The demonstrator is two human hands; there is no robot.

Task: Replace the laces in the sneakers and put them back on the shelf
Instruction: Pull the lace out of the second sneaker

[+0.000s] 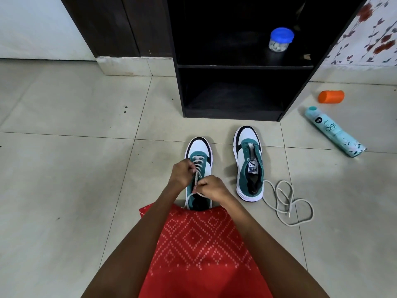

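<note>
Our left hand and right hand each pinch the lace over the near sneaker, toe pointing away, likely so we can pull it snug; the second sneaker sits unlaced beside it, its loose lace coiled nearby. The shelf stands just ahead.

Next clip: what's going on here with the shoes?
A person is lacing the nearer sneaker on the tiled floor. The left hand and the right hand each pinch the white lace over the eyelets. The second sneaker stands beside it unlaced, with a loose lace lying on the tiles to its right. Neither shoe is on the black shelf yet.
</note>
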